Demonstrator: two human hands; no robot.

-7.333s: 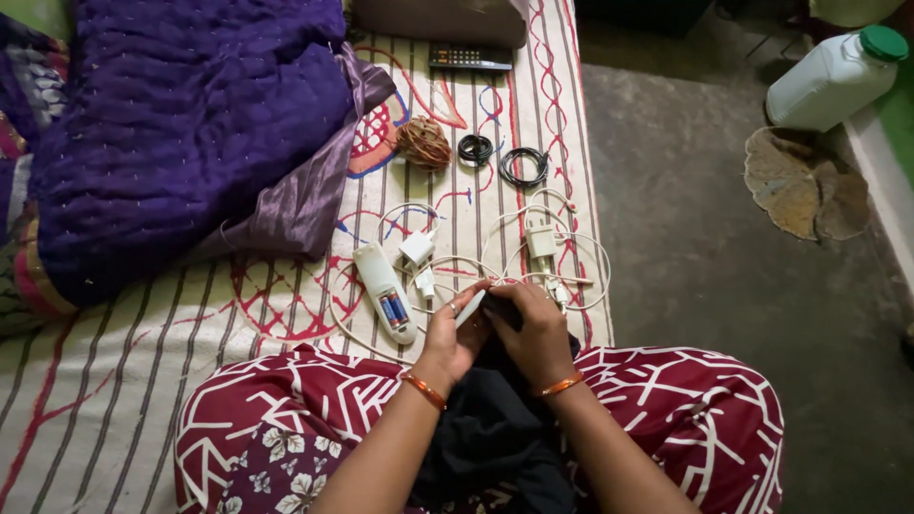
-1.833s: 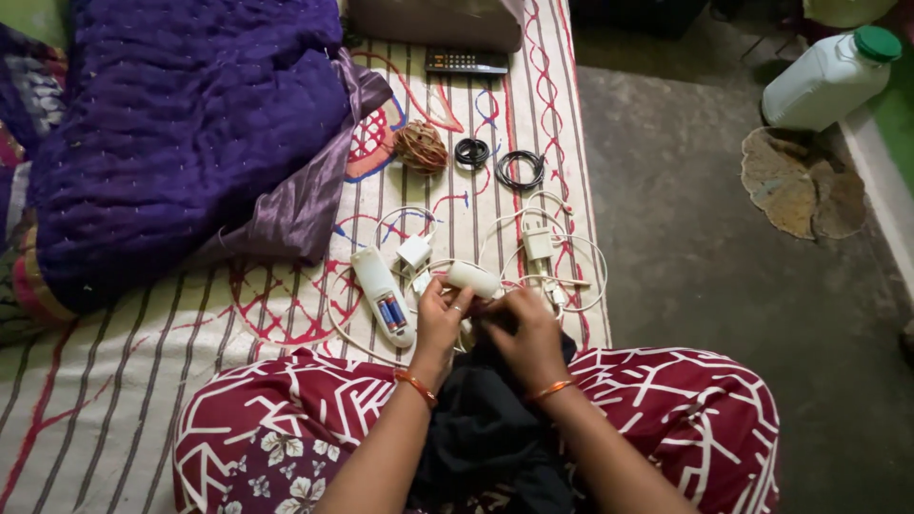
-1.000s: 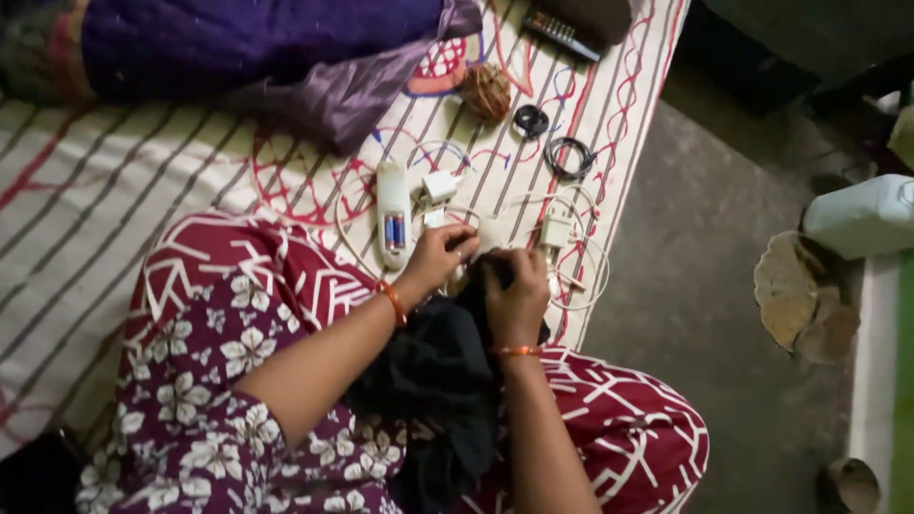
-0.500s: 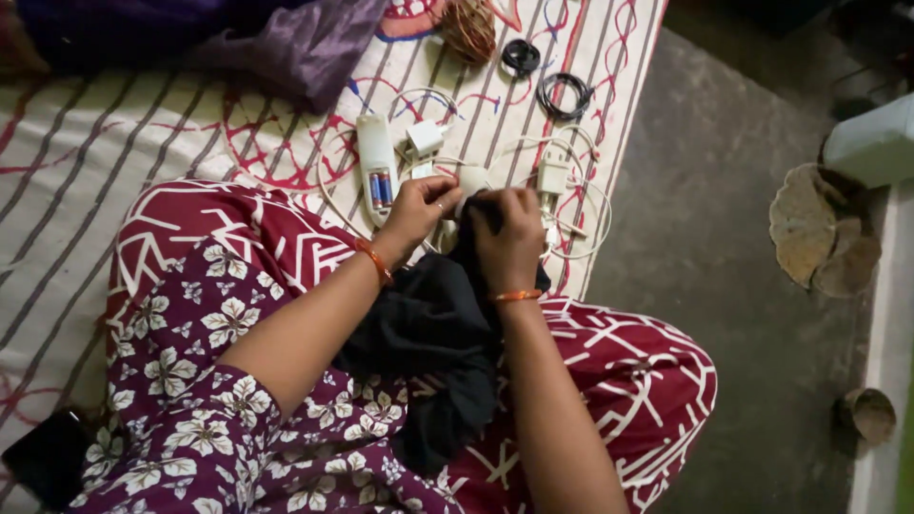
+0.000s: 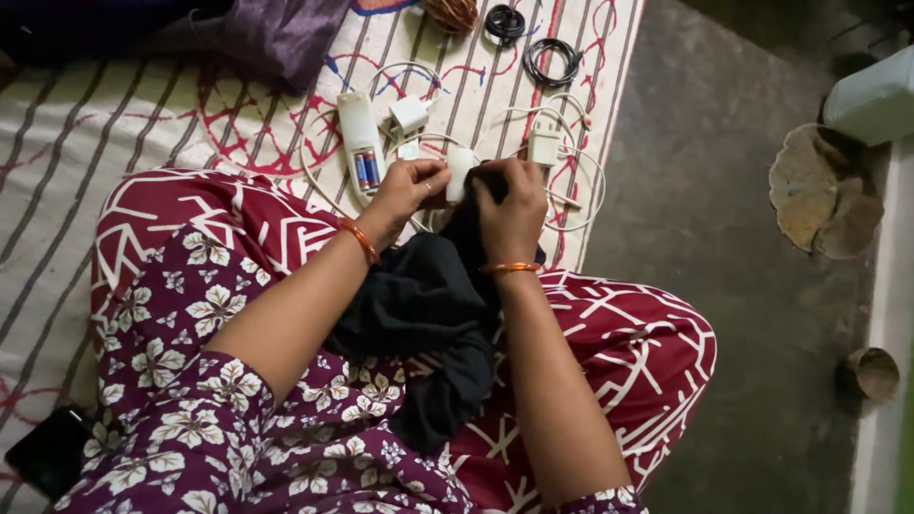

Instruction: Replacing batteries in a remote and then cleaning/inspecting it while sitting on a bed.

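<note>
A: What are the hands doing?

B: The left hand [image 5: 405, 187] is pinching a small white block [image 5: 460, 172] with its fingertips. The right hand [image 5: 511, 211] is curled shut around a black cloth [image 5: 428, 305] and presses it against that same white block.

A: Where is the white block?

B: Right between the two hands, held up just above the striped bed sheet [image 5: 114, 143], near the person's knees.

A: And the cloth?

B: It hangs down from the right hand into the person's lap, over the red and white trousers [image 5: 619, 343].

A: What lies on the bed by the hands?

B: A long white remote [image 5: 360, 152] with its back open, so two batteries show. It is just beside the left hand. A white plug [image 5: 409, 114] lies next to it, and a white charger [image 5: 545, 145] sits just past the right hand. Thin white cables [image 5: 581, 190] loop around them all.

A: Anything farther off?

B: Two small black cable coils [image 5: 550, 63] and a brown ball of string [image 5: 451, 13] at the far end of the sheet. A purple cloth [image 5: 276, 33] lies up there too. On the grey floor [image 5: 724, 266] there is a worn round mat [image 5: 821, 195], a white jug [image 5: 871, 95] and a little round pot [image 5: 868, 373]. A dark phone [image 5: 48, 452] rests on the sheet by the person's left side.
</note>
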